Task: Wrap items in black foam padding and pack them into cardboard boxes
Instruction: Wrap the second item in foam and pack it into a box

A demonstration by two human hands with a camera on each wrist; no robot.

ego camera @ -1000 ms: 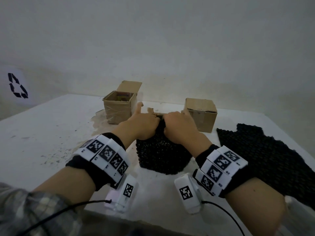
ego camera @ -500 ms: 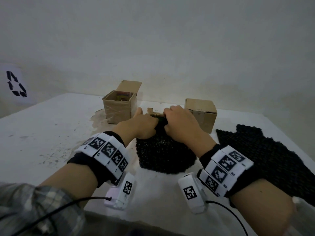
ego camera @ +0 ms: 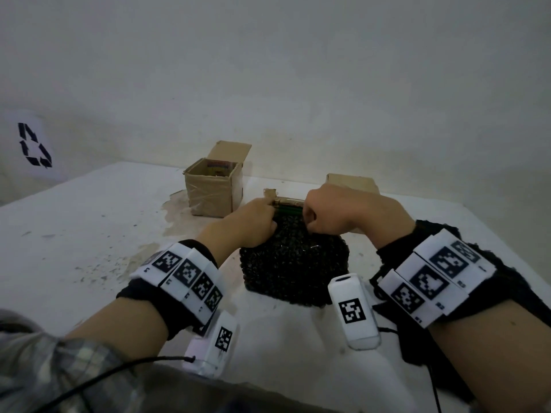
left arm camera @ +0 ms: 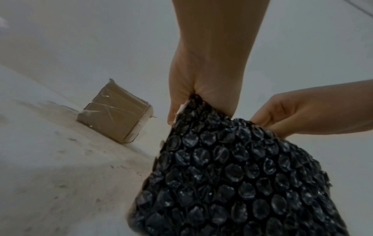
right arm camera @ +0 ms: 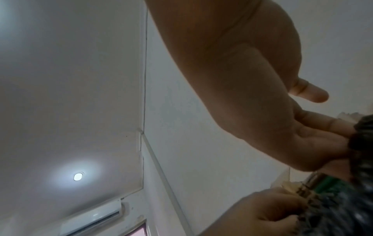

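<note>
A bundle of black bubbled foam padding [ego camera: 293,269] stands on the white table [ego camera: 89,248] in front of me. My left hand [ego camera: 253,222] pinches its top left edge and my right hand [ego camera: 337,213] pinches its top right edge. A green and gold item [ego camera: 287,205] pokes out of the top between them. The left wrist view shows my left hand [left arm camera: 181,103] gripping the padding [left arm camera: 232,175] with my right hand [left arm camera: 292,115] beside it. In the right wrist view the item [right arm camera: 327,186] shows green below my right hand's fingers [right arm camera: 322,127].
An open cardboard box [ego camera: 211,189] wrapped in tape stands at the back left, with something colourful inside. A closed box [ego camera: 351,183] sits behind my right hand. More black padding [ego camera: 432,226] lies to the right, mostly hidden by my right arm.
Both hands moved up and farther from me along the bundle's top. They have drawn apart, and the green and gold item now shows between them.
</note>
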